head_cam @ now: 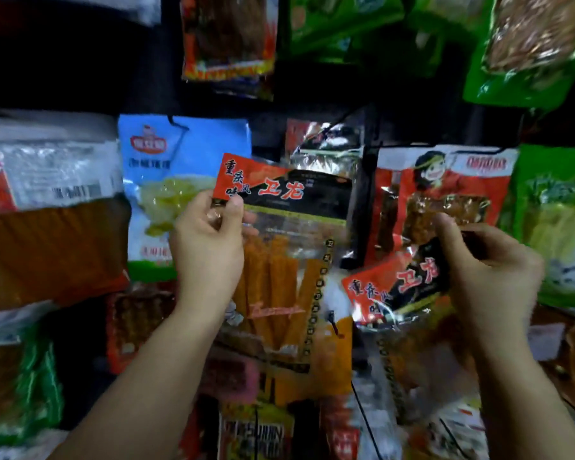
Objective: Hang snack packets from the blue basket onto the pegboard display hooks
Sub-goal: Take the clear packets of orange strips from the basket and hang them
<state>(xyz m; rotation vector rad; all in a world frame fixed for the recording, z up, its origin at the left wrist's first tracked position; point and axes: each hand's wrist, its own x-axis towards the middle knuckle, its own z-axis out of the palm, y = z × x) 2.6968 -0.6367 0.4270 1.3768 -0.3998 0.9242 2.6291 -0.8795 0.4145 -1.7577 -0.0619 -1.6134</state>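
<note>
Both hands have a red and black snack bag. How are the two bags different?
The left bag is held up nearly straight by its top corner; the right bag is tilted and crumpled. The left bag shows its whole front with orange sticks; the right bag shows mostly its top. Both have the same red and black label.

Head view. The left hand (210,247) pinches the upper left corner of a red-and-black snack packet (286,260) with orange sticks showing through its clear window. The right hand (488,277) grips a second, tilted packet (395,287) of the same design. Behind them hang a blue packet (180,154), a red cartoon packet (445,190) and green packets (558,220).
</note>
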